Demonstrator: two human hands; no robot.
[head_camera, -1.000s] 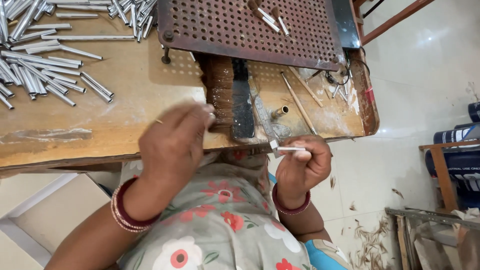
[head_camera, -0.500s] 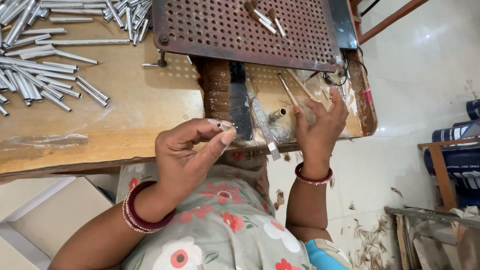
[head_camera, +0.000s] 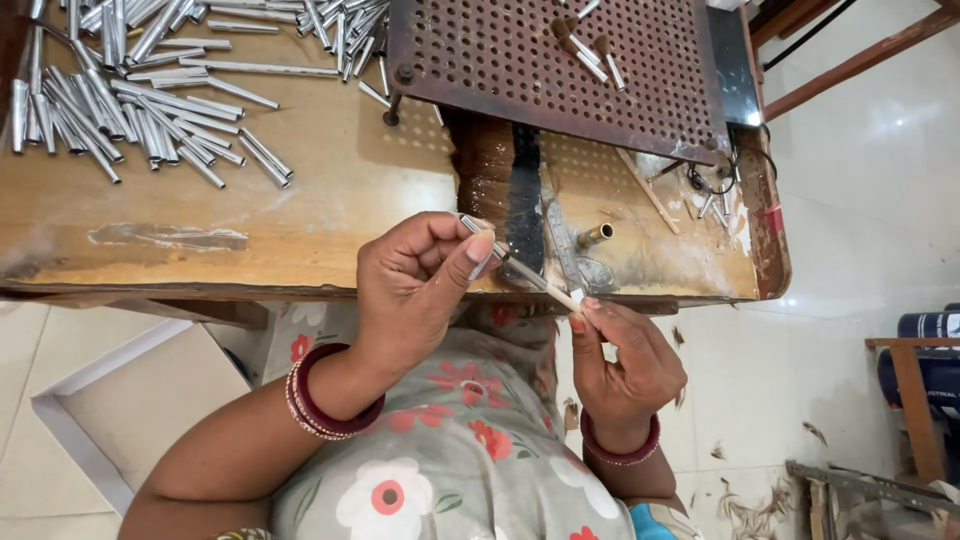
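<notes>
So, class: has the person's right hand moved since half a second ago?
Yes. The right hand has dropped from the brass tube on the bench to below its front edge, fingers meeting the thin rod.

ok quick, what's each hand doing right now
Left hand: closed, pinching one end of a thin metal tube.
Right hand: closed, fingertips gripping the tube's other end.

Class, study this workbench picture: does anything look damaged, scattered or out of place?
Yes. The wooden bench is worn, with a pale scraped patch near its front edge. The perforated metal plate looks rusty. Metal tubes lie in a loose heap, and brown scraps litter the floor. Both hands hold one thin rod.
</notes>
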